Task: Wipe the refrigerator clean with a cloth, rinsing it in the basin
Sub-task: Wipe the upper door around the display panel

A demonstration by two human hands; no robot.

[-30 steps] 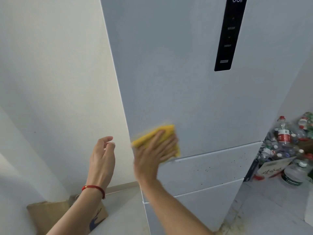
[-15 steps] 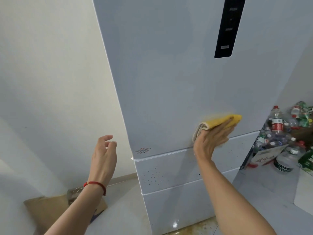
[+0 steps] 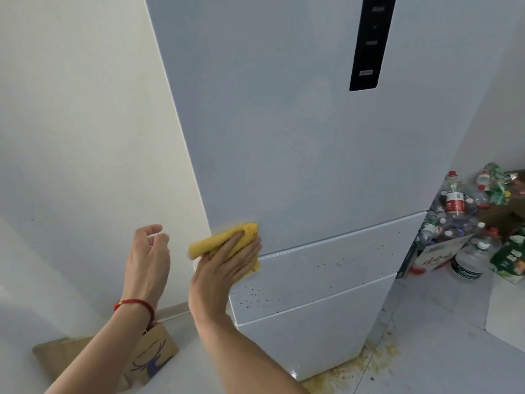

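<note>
Crowding the floor right of the refrigerator (image 3: 298, 152): plastic bottles (image 3: 457, 206).

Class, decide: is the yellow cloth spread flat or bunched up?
Bunched. The cloth forms a thick roll bulging past the right hand pressing it on the fridge.

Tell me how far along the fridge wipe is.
The upper door looks spotless. The right hand presses the yellow cloth at that door's lower left corner. Left: dark specks across the middle drawer front. No basin in view.
</note>
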